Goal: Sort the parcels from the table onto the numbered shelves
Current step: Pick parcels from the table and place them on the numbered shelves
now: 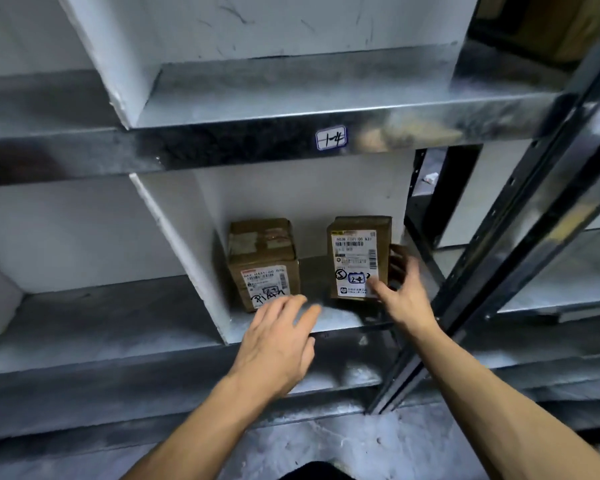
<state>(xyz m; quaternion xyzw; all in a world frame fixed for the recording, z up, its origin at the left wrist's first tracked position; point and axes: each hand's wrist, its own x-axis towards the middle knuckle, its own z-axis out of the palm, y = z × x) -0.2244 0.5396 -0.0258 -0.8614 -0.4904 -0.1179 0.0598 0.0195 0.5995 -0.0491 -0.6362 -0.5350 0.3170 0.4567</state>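
Observation:
Two brown cardboard parcels stand in one shelf compartment. The left parcel [262,261] lies low with a white label on its front. The right parcel [355,258] stands upright, its label marked "2-4". My left hand [278,344] hovers flat, fingers straight, just in front of the left parcel and holds nothing. My right hand [400,292] is beside the right parcel's right edge, fingers spread and loose, its thumb near the label; no grip shows. A shelf tag [330,137] reading "1-4" sits on the metal beam above.
A white divider [184,244] walls the compartment on the left. The metal shelf edge [347,327] runs under the hands. A dark steel upright [499,237] slants past on the right. Bare shelf space lies left of the divider [101,317].

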